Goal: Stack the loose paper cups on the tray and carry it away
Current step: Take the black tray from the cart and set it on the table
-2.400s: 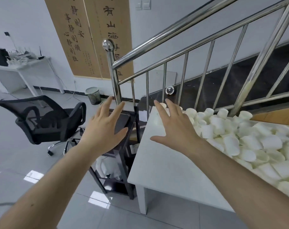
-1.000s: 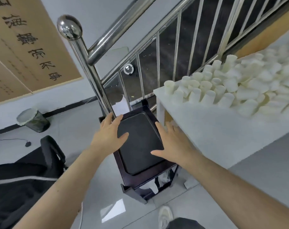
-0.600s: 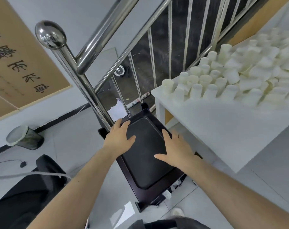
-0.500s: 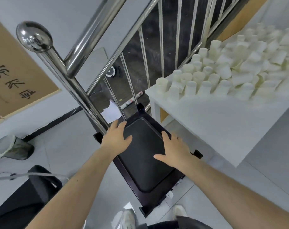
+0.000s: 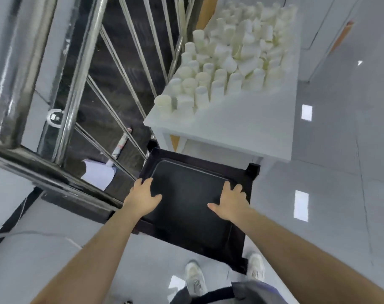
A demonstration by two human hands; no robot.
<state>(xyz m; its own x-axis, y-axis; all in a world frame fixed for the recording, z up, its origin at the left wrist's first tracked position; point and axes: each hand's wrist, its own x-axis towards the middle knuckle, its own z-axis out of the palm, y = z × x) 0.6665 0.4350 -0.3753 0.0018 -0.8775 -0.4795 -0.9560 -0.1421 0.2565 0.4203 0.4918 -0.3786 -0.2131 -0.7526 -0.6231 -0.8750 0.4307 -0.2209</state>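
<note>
A black rectangular tray (image 5: 187, 218) lies on top of a dark rack (image 5: 253, 170), low beside a white table (image 5: 241, 130). A big heap of loose white paper cups (image 5: 230, 60) covers the far part of that table, some upright and some tipped over. My left hand (image 5: 142, 197) lies at the tray's left edge, fingers spread and thumb pointing inward over the tray. At the tray's right edge my right hand (image 5: 230, 204) is placed the same way. Both hands touch the tray with straight fingers. The tray has nothing on it.
A stainless stair railing (image 5: 81, 69) runs close on the left, right next to the rack. A white sheet (image 5: 97, 175) and a rolled paper (image 5: 121, 145) lie behind its bars. My shoes (image 5: 195, 279) stand on the glossy grey floor just before the rack.
I stepped up to the rack and my view tilted steeply down. My hands dropped from the air onto the tray, then slid apart to its left and right edges.
</note>
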